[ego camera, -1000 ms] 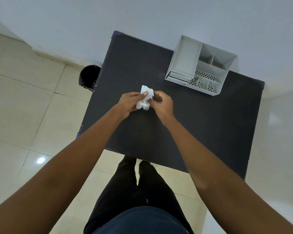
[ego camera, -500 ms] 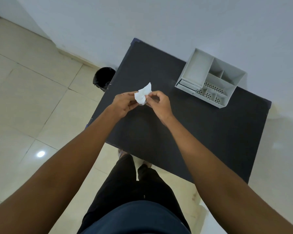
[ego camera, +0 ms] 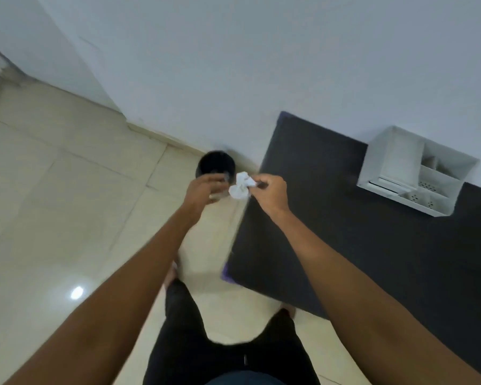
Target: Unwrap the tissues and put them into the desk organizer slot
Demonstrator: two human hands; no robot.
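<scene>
A crumpled white tissue (ego camera: 241, 185) hangs in the air between my hands, past the table's left edge. My right hand (ego camera: 270, 194) pinches its right side. My left hand (ego camera: 204, 190) is curled just left of it, over the black bin (ego camera: 215, 163), and seems to grip a thin clear wrapper, though this is blurred. The white desk organizer (ego camera: 400, 196) stands far right on the dark table (ego camera: 345, 232), against the wall. It has one large slot on its left and smaller compartments on its right.
The bin stands on the tiled floor (ego camera: 67, 204) between the wall and the table's left edge. My legs in dark trousers (ego camera: 220, 343) are below, beside the table's near left corner.
My view and both hands have swung left, from above the table to over the floor by the bin. The tissue came along and my hands have drawn slightly apart.
</scene>
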